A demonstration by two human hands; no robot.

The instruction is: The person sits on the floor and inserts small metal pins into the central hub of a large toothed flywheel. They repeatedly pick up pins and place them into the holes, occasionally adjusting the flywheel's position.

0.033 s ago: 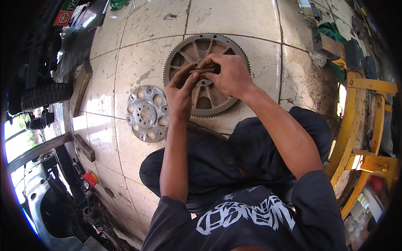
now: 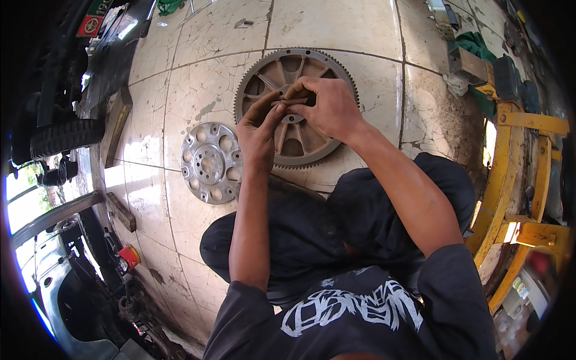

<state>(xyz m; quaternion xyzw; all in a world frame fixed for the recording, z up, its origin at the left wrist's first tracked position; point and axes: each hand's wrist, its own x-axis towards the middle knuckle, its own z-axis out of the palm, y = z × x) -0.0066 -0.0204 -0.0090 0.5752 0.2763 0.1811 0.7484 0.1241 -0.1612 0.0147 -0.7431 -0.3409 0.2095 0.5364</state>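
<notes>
A thin brown piece (image 2: pixel 294 102), like a folded strip of sandpaper, is pinched between the fingers of both hands; its full shape is partly hidden. My left hand (image 2: pixel 259 133) grips its left end with thumb and fingertips. From the right, my right hand (image 2: pixel 331 107) closes on the other end. Both hands are over a large toothed flywheel (image 2: pixel 292 133), which lies flat on the tiled floor with rust-brown spokes and a dark rim. To its lower left lies a silver round plate (image 2: pixel 195 161) with several holes, close beside my left forearm.
My bent legs (image 2: pixel 336 216) in dark trousers are just below the flywheel. A yellow metal frame (image 2: pixel 504 174) stands on the right. Wooden blocks (image 2: pixel 120 126), a tyre (image 2: pixel 67 139) and a red can (image 2: pixel 129 258) are on the left. A small metal bit (image 2: pixel 243 23) lies on the far tiles.
</notes>
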